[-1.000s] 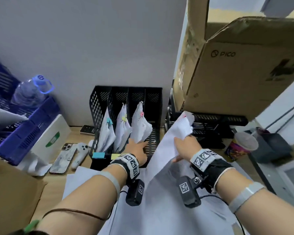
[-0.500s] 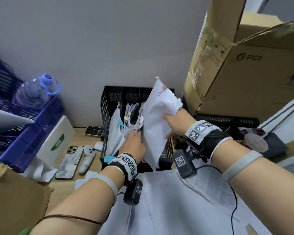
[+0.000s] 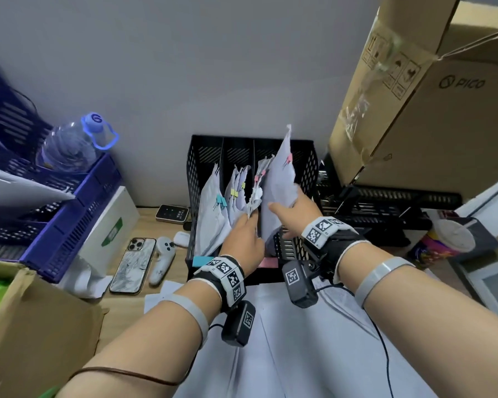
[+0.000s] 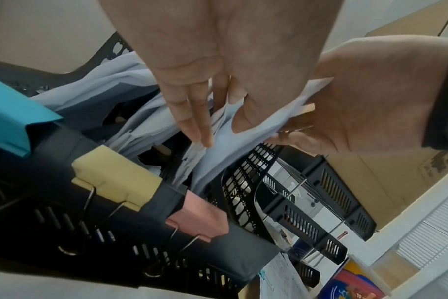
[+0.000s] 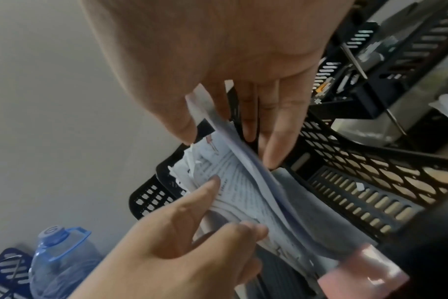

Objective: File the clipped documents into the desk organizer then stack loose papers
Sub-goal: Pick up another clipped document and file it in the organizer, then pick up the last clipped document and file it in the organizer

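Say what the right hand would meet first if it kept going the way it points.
The right hand, holding a pink-clipped bundle, points into the organizer; probably its back wall comes first, though depth is unclear.

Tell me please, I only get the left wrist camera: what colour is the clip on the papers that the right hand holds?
Observer: Pink. The head view shows a pink clip near the top edge of the bundle in the right hand's grip.
Operator: Do the papers in the other slots have clips too?
Observer: Yes. In the organizer, the leftmost bundle has a blue clip and the next has yellow clips.
Operator: Is there writing on the papers the left hand has?
Observer: Yes. The right wrist view shows printed lines on the filed papers that the left hand pinches.
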